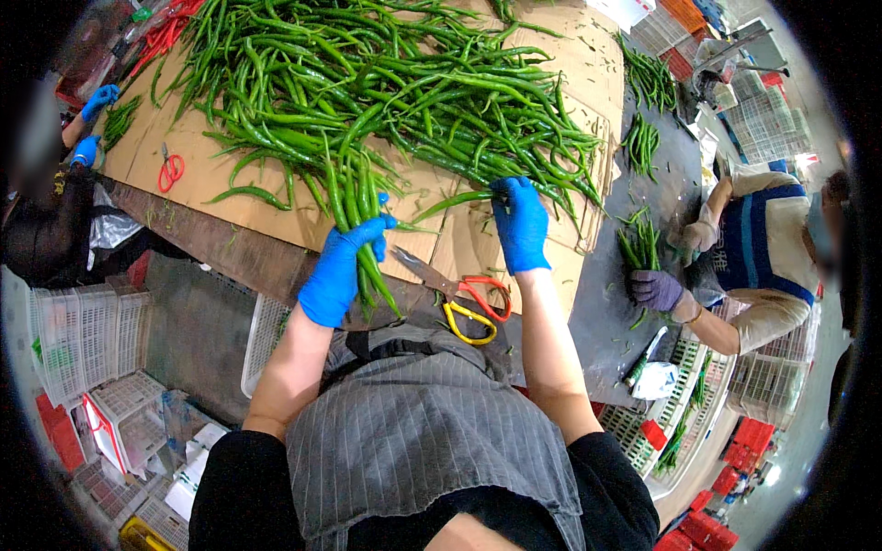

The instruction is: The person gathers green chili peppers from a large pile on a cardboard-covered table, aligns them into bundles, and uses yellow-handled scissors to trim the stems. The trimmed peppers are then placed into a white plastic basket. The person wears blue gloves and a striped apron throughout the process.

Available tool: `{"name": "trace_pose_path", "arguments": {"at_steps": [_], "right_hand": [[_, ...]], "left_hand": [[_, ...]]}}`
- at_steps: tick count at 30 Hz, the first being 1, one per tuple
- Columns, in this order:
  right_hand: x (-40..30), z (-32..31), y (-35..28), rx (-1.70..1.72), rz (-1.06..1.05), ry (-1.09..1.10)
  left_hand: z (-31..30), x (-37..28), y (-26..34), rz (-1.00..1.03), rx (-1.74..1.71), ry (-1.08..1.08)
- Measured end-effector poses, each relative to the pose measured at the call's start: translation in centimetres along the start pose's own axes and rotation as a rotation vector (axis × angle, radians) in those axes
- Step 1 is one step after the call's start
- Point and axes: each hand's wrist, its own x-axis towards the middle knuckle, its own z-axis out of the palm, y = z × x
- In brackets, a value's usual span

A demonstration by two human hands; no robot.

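Both of my hands wear blue gloves. My left hand [348,268] is closed around a bunch of long green chili peppers [355,200], whose lower ends hang below the fist. My right hand [520,224] grips a single green chili pepper [458,202] by one end, at the edge of the large pepper pile [386,96] on the cardboard [269,213]. Between my hands lie scissors [448,284] with one red and one yellow handle, their blades partly open and pointing to the upper left.
Red-handled scissors [170,171] lie on the cardboard at left, near another person's blue-gloved hands [93,124]. At right, a co-worker in gloves [658,290] holds green peppers [641,241] over the dark table [599,296]. Plastic crates [89,330] stand at lower left, and more at lower right.
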Motion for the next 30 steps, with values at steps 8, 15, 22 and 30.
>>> {"name": "trace_pose_path", "arguments": {"at_steps": [8,15,22,30], "right_hand": [[-0.7,-3.1,-3.2,0.315,0.067,0.021],[-3.0,-1.3,-9.9,0.378,-0.067,-0.098],[0.7,0.7,-3.6,0.270,0.033,0.097],[1.5,2.8,2.0,-0.036,0.185,-0.111]], "left_hand": [[-0.5,0.6,0.2,0.018,0.116,-0.019],[2.2,-0.6,-2.9,-0.152,0.062,-0.368],[-0.6,0.0,-1.4,-0.054,0.053,-0.087],[0.0,-0.3,-0.9,-0.071,0.061,-0.076]]}}
